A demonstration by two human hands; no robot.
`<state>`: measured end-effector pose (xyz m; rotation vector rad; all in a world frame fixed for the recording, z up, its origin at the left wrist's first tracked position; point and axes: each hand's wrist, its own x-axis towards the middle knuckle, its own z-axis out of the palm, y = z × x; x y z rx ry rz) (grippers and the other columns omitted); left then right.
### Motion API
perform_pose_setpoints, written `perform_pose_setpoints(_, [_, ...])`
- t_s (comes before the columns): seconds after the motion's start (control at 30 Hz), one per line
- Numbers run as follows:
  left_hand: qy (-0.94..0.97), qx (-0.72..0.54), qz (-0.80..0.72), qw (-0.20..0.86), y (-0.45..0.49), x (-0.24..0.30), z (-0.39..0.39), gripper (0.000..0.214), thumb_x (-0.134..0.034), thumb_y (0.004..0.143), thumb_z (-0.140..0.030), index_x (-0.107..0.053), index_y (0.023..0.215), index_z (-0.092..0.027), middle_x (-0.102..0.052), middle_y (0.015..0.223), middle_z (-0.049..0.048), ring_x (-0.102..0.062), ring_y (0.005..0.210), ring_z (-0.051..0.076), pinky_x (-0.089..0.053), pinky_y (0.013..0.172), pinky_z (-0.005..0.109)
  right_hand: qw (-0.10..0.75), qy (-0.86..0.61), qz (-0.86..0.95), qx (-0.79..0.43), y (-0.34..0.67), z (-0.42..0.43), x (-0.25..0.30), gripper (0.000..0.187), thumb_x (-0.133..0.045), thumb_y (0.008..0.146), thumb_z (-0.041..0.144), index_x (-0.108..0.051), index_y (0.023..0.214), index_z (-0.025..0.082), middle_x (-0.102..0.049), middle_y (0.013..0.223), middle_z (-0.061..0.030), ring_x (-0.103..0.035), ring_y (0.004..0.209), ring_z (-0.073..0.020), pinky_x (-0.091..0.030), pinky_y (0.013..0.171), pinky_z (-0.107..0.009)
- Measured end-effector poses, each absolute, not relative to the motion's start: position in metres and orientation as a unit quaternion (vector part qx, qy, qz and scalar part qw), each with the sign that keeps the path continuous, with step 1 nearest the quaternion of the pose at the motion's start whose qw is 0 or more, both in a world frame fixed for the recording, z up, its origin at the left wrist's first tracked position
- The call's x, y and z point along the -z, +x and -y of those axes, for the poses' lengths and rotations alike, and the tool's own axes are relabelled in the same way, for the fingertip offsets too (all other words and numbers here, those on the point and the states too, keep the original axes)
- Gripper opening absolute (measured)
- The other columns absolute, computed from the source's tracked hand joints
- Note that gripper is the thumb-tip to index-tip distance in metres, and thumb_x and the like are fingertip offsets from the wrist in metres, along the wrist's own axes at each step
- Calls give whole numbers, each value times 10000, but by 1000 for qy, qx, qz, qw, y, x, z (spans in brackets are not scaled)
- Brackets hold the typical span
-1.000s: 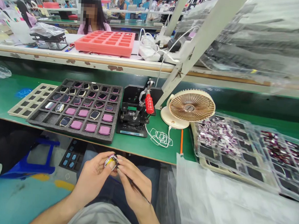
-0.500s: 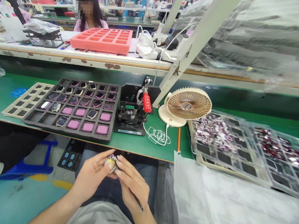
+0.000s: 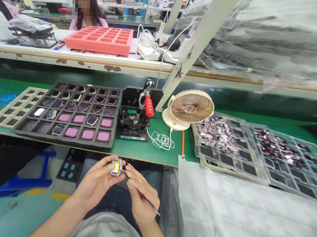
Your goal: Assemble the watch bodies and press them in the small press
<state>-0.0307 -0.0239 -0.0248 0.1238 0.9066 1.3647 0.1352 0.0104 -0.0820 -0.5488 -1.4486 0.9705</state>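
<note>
While the green bench fills the middle of the frame from edge to edge, a sheet of clear plastic covers the lower right, and clear trays of small purple and silver parts lie just above it. A black foam tray sits left of centre on the bench, with many of its pockets holding pink or dark pieces. Right of it stands a black press jig with a red handle, and beyond that a beige fan.

Below the bench edge, at lower centre, the left hand pinches a watch case between thumb and fingertips. The case is a small rounded rectangle with a pale silvery-pink rim and a yellow patch on the face turned toward the camera. Its long axis stands nearly upright in the frame, with its top end toward the bench.

Just right of it, the right hand is closed around a thin tool. This dark sliver slants from lower right up to the left, with its tip at the case's right edge; whether it touches is unclear.
</note>
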Motion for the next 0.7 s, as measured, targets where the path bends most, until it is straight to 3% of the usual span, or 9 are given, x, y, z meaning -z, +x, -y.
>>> perform_pose_setpoints(0.27, [79, -619, -447, 641, -30, 34, 16, 347, -870, 824, -184, -725, 1138, -155, -774, 1211, 141, -779, 1012, 276, -648, 905, 397, 676, -310, 527, -411, 143, -21, 83, 261, -712, 937, 68, -809, 1079, 263, -811, 1163, -73, -774, 1107, -328, -626, 995, -586])
perform_pose_setpoints(0.37, [90, -606, -461, 642, -32, 40, 18, 397, -879, 818, -194, -729, 1185, -161, -761, 1245, 143, -775, 1009, 272, -653, 856, 368, 714, -406, 460, -338, 151, -50, 72, 139, -750, 942, 160, -799, 1066, 199, -811, 1146, -101, -791, 1052, -303, -627, 996, -539])
perform_pose_setpoints(0.43, [99, -597, -467, 645, -33, 44, 20, 422, -879, 823, -213, -730, 1214, -162, -750, 1277, 150, -772, 1016, 270, -651, 852, 359, 723, -471, 432, -261, 160, -78, 67, 167, -750, 954, 247, -787, 1097, 169, -799, 1173, -120, -778, 1079, -293, -603, 1034, -516])
perform_pose_setpoints(0.53, [116, -583, -467, 654, -31, 46, 22, 441, -879, 829, -245, -722, 1232, -158, -742, 1305, 168, -765, 1048, 284, -640, 896, 384, 645, -555, 490, -191, 177, -120, 71, 266, -701, 970, 398, -793, 1078, 172, -795, 1181, -124, -752, 1116, -279, -578, 1054, -466])
perform_pose_setpoints(0.63, [137, -564, -469, 666, -27, 45, 24, 474, -859, 856, -288, -694, 1278, -151, -745, 1299, 190, -757, 1070, 293, -628, 913, 392, 540, -603, 552, -200, 191, -139, 85, 329, -689, 934, 480, -816, 999, 184, -824, 1030, -113, -768, 982, -282, -602, 961, -449])
perform_pose_setpoints(0.7, [148, -552, -474, 670, -25, 46, 25, 525, -846, 870, -307, -663, 1337, -152, -757, 1268, 193, -763, 1027, 276, -628, 862, 365, 528, -618, 547, -200, 196, -139, 94, 345, -682, 927, 487, -819, 994, 177, -823, 1004, -120, -760, 948, -283, -597, 931, -447])
